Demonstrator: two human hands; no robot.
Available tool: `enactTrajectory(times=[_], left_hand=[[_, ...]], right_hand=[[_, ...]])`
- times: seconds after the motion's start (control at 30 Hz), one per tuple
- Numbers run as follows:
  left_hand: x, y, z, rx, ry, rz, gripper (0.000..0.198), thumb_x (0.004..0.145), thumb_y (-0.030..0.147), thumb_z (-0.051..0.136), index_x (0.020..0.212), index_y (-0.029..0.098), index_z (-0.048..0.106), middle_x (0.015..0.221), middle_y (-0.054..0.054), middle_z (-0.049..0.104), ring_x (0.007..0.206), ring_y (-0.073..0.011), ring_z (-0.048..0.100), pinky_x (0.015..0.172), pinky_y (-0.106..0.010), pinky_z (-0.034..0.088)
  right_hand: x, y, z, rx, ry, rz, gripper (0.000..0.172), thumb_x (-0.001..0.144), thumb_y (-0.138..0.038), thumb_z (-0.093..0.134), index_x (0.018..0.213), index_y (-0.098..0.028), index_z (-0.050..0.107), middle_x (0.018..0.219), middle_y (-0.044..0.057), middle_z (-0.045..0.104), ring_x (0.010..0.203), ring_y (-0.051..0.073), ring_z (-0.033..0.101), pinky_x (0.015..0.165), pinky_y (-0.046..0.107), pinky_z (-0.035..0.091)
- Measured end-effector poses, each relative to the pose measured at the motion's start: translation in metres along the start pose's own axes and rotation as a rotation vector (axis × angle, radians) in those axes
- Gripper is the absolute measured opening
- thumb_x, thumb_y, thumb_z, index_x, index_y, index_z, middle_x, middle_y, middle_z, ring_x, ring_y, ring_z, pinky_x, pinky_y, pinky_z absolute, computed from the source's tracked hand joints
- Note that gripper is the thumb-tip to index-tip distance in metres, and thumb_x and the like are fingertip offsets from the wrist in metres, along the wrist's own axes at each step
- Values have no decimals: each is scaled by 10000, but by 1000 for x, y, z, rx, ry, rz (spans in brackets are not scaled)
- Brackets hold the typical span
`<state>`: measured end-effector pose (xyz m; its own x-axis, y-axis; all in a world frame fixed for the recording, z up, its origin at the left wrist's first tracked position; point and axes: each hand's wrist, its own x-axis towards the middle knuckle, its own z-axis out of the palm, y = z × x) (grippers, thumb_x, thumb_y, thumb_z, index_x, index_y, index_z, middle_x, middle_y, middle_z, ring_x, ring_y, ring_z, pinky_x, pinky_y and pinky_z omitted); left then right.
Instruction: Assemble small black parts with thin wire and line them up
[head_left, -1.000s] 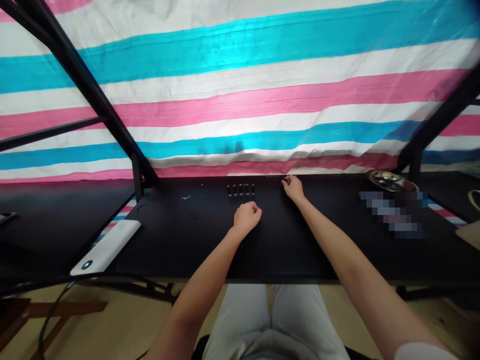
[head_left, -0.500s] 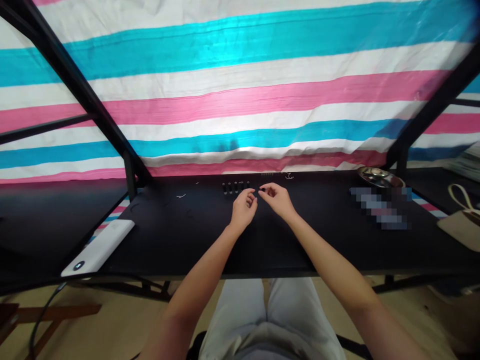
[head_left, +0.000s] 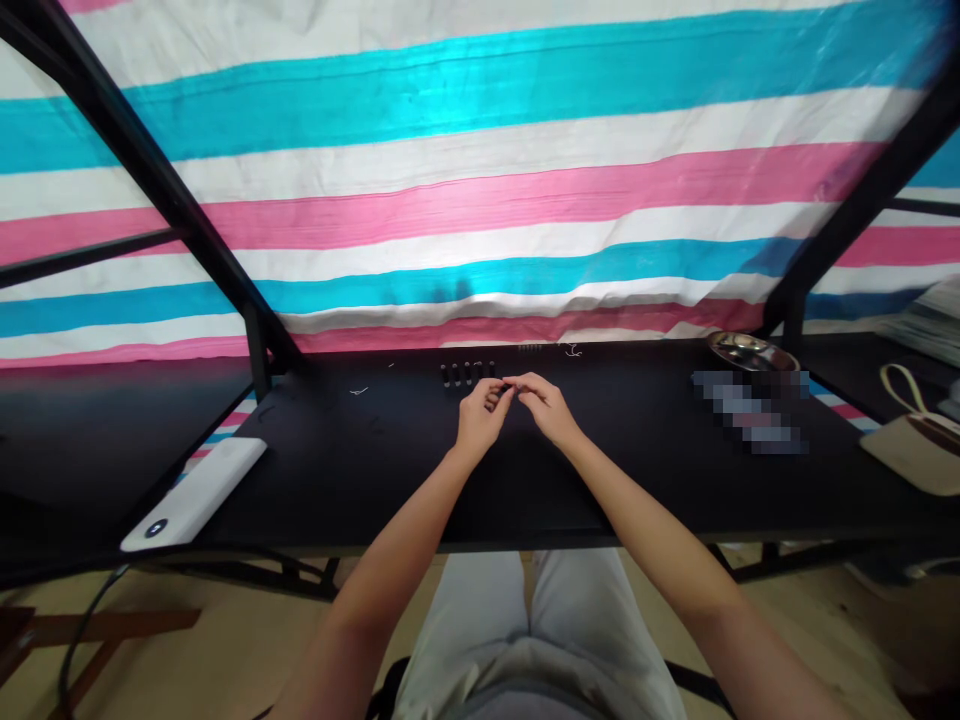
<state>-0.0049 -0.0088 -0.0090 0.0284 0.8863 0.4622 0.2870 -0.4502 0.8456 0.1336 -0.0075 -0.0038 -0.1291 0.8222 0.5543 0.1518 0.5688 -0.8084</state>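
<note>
My left hand [head_left: 480, 418] and my right hand [head_left: 546, 406] meet above the black table [head_left: 637, 470], fingertips pinched together on a tiny dark piece that is too small to name. Just beyond them stands a short row of several small black upright pieces [head_left: 466, 373]. Farther back lies another row of tiny dark pieces [head_left: 531, 348] beside a scrap of white thread [head_left: 574, 351].
A white power bank [head_left: 196, 492] with a cable lies at the table's left edge. A metal dish [head_left: 750, 352] sits at the right rear, a beige bag [head_left: 911, 445] farther right. Black frame posts rise at both sides before a striped tarp. Small white thread bit [head_left: 359, 391].
My right hand came back from the far row of pieces toward the middle. My left fist rose off the table and opened into a pinch, and the two hands met.
</note>
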Motion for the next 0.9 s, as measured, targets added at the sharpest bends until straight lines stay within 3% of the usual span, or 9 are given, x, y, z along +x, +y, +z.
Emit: enactTrajectory(times=[0.13,0.3,0.43,0.73,0.9], left_hand=[[5,1,-3,-168,9,-96,289,764,351,581,954,135,600,828,-63,655,644,-103,594,595,-222,486],[12,1,-7,-308,33,-190,336,725,364,618,963,128,628,788,-67,661,495,-67,519,408,-177,370],[12,3,-7,-407,10,-196,360,691,366,649,958,124,642,756,-65,661,485,-65,501,399,-179,349],[10,5,-8,-337,-58,-199,346,699,372,641,943,127,645,737,-57,659,467,-61,502,390,-177,337],[8,7,-7,-292,-136,-210,336,703,368,639,936,125,640,748,-60,663,462,-59,508,392,-173,352]], right_hand=[[0,1,-4,-37,71,-31,316,856,-241,370,962,-208,666,834,32,569,718,139,523,694,297,438],[1,3,-9,-152,168,-53,269,871,-278,391,943,-204,639,812,34,575,756,157,557,740,310,443],[1,5,-8,-181,178,-54,244,868,-288,403,953,-210,618,829,35,585,754,158,567,732,310,447],[-1,1,-8,-238,145,-86,232,866,-284,408,975,-226,605,821,38,569,730,163,549,699,311,453],[-2,-1,-8,-231,135,-147,253,870,-282,391,1012,-229,593,899,61,566,833,184,552,791,356,451]])
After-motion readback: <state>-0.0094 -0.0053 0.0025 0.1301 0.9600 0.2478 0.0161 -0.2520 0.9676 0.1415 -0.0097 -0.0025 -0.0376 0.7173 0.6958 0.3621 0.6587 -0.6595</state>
